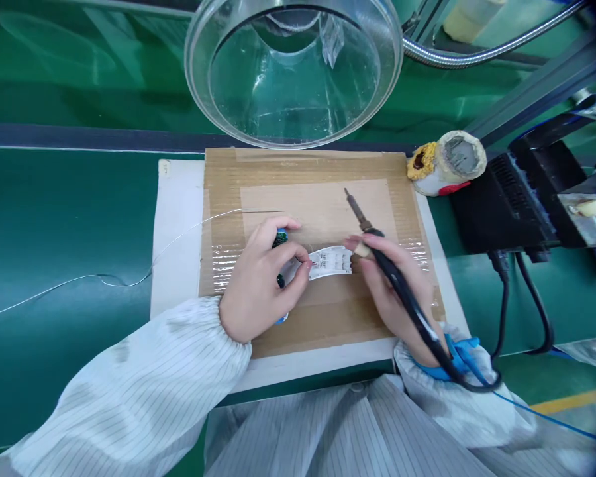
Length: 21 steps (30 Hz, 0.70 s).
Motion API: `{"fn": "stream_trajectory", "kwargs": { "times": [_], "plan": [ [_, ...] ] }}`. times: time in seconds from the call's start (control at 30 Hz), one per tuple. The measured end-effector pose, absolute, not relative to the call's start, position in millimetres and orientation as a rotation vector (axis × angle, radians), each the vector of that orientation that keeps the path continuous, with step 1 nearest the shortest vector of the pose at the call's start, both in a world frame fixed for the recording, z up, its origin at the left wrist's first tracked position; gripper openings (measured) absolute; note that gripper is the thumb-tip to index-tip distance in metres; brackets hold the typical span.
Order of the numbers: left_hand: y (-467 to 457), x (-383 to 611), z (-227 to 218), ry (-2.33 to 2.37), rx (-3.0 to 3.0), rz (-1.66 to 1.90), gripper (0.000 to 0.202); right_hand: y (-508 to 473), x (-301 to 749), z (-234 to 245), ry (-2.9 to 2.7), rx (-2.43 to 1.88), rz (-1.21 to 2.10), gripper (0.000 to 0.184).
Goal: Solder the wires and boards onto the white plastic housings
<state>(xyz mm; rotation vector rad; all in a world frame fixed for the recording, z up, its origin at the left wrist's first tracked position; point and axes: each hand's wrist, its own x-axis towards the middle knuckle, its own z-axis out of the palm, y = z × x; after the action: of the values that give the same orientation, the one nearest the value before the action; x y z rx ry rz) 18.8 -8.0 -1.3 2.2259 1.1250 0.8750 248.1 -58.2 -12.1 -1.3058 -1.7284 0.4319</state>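
My right hand (402,285) is closed round a soldering iron (385,265). Its bare metal tip points up and away, clear of the board, and a small pale piece (362,250) shows by the fingertips. My left hand (265,278) makes a pinch, thumb against forefinger; what lies between them is too small to make out. A white printed strip (330,262) runs from those fingertips toward my right hand. Under my left hand, mostly hidden, is a blue-ended part with green circuit board (281,236). A thin solder wire (179,236) reaches in from the left, ending near my left fingers.
Taped cardboard (288,165) lies on a white board (176,199) on the green bench (69,232). A clear round hood (298,136) hangs over the back edge. At right stand a small pot with yellow sponge (422,161) and a black box (499,205) with cables.
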Motion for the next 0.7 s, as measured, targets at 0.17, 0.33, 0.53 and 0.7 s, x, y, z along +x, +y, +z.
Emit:
{"fn": "stream_trajectory", "kwargs": {
  "times": [0.17, 0.33, 0.53, 0.7],
  "plan": [
    [-9, 17, -1, 1.130, 2.235, 0.863, 0.014, -54, 248, -18, -1.981, -1.260, 0.436, 0.053],
    [-12, 16, 1, 1.127, 2.229, 0.833, 0.015, -56, 249, -19, -1.999, -1.224, 0.424, 0.055],
    [-6, 6, 8, 1.065, 2.328, 0.768, 0.016, -55, 249, -18, -2.015, -1.224, 0.471, 0.049],
    [0, 4, 13, 0.970, 2.470, 0.773, 0.019, -52, 247, -13, -2.023, -1.200, 0.482, 0.048]
  ]
}}
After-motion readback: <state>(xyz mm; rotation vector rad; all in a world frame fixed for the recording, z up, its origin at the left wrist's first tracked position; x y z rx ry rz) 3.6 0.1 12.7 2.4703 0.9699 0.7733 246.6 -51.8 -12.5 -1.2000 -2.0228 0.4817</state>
